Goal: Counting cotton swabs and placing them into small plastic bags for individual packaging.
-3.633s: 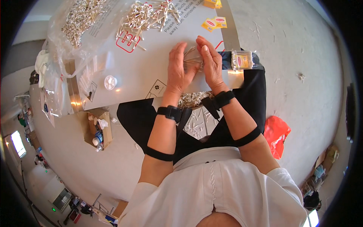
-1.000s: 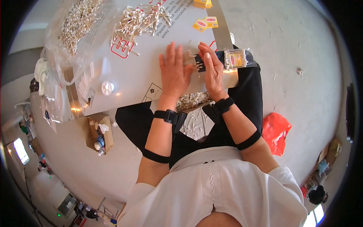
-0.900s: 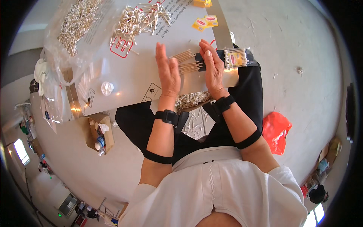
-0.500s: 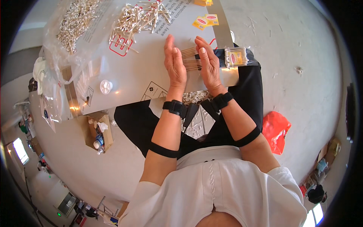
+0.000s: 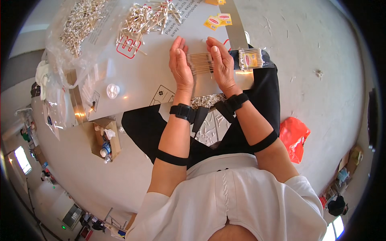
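A flat bundle of cotton swabs lies crosswise between my two hands on the grey board. My left hand stands on edge with its palm pressed against the bundle's left ends. My right hand presses the right ends the same way, fingers straight. A clear packed box of swabs with a red and yellow label sits just right of my right hand. A loose heap of swabs lies further up the board.
A clear plastic bag of swabs sits at the upper left. Yellow labels lie at the top. A small white round lid is left of my hands. More swabs lie in my lap. A red bag is on the floor.
My left hand lay flat over the bundle a second ago; it has turned up on edge. Both palms now squeeze the swabs' ends from either side.
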Demonstrator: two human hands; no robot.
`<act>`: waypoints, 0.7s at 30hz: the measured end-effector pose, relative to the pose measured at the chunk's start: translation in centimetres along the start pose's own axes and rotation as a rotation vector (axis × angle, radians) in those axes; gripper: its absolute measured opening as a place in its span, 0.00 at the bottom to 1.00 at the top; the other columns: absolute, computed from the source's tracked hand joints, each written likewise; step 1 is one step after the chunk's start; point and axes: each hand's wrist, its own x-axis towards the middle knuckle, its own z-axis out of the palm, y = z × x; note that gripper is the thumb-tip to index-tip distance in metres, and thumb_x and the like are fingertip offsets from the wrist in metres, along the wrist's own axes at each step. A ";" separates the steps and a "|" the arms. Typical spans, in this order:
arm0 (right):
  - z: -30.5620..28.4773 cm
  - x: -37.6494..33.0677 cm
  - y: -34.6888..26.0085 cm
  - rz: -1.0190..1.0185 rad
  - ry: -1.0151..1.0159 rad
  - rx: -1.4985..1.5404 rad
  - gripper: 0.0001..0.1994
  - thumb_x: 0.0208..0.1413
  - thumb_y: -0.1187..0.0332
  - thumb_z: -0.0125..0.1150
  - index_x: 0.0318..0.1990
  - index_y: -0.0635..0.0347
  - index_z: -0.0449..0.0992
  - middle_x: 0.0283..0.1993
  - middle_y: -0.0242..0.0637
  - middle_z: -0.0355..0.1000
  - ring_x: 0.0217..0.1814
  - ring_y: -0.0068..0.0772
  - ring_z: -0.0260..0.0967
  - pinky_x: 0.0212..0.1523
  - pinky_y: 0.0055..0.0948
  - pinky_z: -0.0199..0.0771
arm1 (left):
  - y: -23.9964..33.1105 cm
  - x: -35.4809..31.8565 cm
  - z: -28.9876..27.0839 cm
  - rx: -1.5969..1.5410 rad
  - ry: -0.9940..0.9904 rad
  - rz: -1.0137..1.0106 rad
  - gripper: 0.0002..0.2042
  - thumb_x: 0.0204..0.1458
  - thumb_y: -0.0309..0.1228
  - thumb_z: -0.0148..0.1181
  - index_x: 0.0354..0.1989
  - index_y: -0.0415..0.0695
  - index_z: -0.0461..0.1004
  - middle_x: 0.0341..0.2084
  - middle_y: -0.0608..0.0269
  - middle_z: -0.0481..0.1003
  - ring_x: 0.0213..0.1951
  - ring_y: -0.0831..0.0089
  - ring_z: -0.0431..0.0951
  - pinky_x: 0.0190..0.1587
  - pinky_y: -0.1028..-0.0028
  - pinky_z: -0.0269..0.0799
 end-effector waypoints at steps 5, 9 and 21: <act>-0.3 -0.4 -0.9 0.120 0.130 0.316 0.23 0.70 0.57 0.45 0.60 0.71 0.67 0.59 0.43 0.68 0.62 0.33 0.66 0.64 0.31 0.64 | 1.2 -1.0 -1.0 0.677 -0.209 0.249 0.30 0.63 0.46 0.48 0.66 0.36 0.58 0.66 0.51 0.58 0.68 0.57 0.56 0.69 0.58 0.50; -1.4 -0.7 -0.9 0.154 0.142 0.379 0.24 0.70 0.58 0.44 0.61 0.71 0.66 0.61 0.44 0.67 0.65 0.35 0.64 0.67 0.32 0.62 | 3.1 -3.7 -0.2 1.307 -0.439 0.386 0.34 0.58 0.47 0.53 0.68 0.39 0.55 0.70 0.51 0.51 0.71 0.50 0.48 0.70 0.50 0.40; -0.8 -1.6 -1.2 0.088 0.098 0.256 0.23 0.70 0.58 0.43 0.61 0.70 0.66 0.64 0.43 0.64 0.67 0.33 0.60 0.68 0.32 0.59 | 2.3 -3.0 0.1 0.716 -0.180 0.233 0.35 0.62 0.45 0.50 0.70 0.36 0.48 0.71 0.45 0.46 0.72 0.55 0.44 0.71 0.58 0.42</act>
